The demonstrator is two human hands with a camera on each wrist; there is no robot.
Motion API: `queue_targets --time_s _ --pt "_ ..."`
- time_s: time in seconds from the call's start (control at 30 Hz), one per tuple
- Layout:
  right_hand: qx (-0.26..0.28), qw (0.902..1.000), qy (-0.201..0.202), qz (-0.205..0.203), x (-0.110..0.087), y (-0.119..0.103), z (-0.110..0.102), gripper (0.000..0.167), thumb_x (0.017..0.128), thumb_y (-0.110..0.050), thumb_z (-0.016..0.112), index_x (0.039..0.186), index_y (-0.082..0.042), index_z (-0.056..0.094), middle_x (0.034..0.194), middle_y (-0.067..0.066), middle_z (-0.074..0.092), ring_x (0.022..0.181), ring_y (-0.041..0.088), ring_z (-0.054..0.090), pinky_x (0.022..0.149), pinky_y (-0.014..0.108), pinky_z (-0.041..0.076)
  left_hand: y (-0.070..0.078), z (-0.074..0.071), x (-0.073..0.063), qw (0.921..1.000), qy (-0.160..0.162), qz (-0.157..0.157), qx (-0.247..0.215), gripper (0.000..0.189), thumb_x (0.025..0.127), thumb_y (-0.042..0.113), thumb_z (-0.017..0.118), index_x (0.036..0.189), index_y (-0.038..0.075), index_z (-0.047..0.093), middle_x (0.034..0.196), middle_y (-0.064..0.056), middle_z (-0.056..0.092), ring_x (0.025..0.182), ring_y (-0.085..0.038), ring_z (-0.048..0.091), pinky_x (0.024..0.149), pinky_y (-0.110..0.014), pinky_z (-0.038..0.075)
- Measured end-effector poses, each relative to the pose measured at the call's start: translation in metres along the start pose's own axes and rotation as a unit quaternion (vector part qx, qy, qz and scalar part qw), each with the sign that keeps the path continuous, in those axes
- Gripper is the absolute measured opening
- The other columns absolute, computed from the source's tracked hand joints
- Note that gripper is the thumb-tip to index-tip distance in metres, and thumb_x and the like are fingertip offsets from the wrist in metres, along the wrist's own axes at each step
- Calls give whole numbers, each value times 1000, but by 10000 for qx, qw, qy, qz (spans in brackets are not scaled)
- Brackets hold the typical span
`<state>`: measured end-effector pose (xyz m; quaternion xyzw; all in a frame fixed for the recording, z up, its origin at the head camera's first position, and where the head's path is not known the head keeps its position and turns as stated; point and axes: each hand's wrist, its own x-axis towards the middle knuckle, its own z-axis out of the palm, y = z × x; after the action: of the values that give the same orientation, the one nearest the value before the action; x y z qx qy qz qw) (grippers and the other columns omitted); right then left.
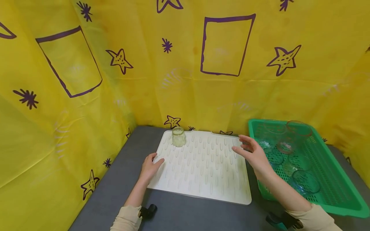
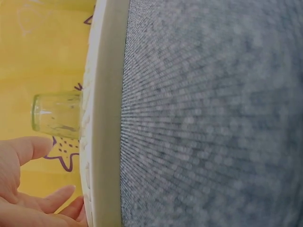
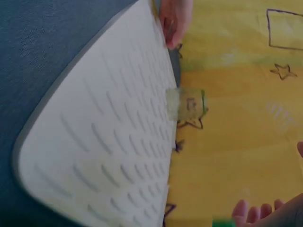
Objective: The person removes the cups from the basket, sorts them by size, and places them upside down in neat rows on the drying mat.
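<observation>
A white ridged drying mat lies on the grey surface in front of me. One greenish glass tumbler stands on its back left corner, narrower end up. My left hand is at the mat's left edge, thumb over the ridged top and fingers relaxed; the left wrist view shows nothing in its grasp. Over the back right part of the mat, near the green basket, my right hand hovers with its fingers loosely bent and apart, holding nothing.
Several clear and tinted glasses, among them a blue-rimmed glass and a red-rimmed glass, sit inside the basket at the right. A yellow cloth with purple drawings hangs behind and at the left. Grey tabletop shows before the mat.
</observation>
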<state>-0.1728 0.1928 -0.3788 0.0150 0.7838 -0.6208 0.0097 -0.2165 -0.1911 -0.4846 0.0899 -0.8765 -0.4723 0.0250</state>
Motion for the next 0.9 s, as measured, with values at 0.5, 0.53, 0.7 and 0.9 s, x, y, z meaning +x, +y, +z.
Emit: queue_targets --time_s 0.5,0.53,0.7,0.9 --pt "-1086 9912 751 -126 -44 37 -106 66 95 -35 63 152 -25 30 139 -11 38 119 17 35 82 32 36 -1 -1 -1 9998 -70 -171 -33 55 93 24 62 136 -6 46 137 -27 45 128 -40 42 105 -52 35" --pt "-1130 9904 790 -81 -45 39 -111 66 95 -36 63 152 -27 30 139 -12 38 119 18 35 82 34 36 -1 -1 -1 9998 -63 -162 -32 55 93 24 62 136 -6 46 136 -28 45 128 -40 42 105 -52 35" --pt "-1496 9830 1045 182 -54 49 -128 68 93 -39 66 151 -34 30 143 -8 35 114 15 37 77 34 38 -1 1 0 9998 -47 -163 -40 55 92 23 63 136 -6 47 136 -27 45 127 -40 43 105 -51 35" --pt "-2178 9704 975 370 -61 56 -148 84 92 -43 66 156 -16 19 153 28 18 117 48 37 77 50 44 -1 1 0 9998 -32 -174 3 54 93 24 63 136 -5 47 137 -27 46 128 -40 43 105 -52 35"
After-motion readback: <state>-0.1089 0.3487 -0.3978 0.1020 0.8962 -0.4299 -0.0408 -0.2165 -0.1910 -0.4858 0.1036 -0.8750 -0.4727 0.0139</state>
